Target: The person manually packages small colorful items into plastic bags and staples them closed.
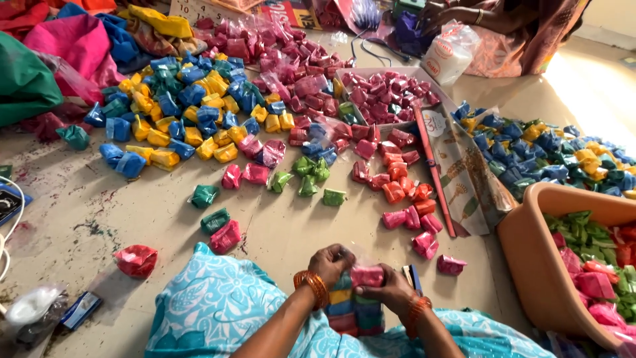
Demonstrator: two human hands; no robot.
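Observation:
My left hand (331,263) and my right hand (387,290) meet low in the middle, over my lap in turquoise patterned cloth (212,305). Together they grip a clear bag (356,306) stacked with coloured packets: pink on top, then yellow, blue and green rows. My right hand presses a pink packet (366,275) at the top of the stack. Orange bangles circle both wrists. Loose pink packets (424,244) lie on the floor just beyond my right hand.
Heaps of blue, yellow, green and pink packets (199,106) cover the floor ahead. An orange tub (530,258) with green and pink packets stands at the right. Another person (510,26) sits at the top right. Coloured cloth bundles (73,40) lie at the top left.

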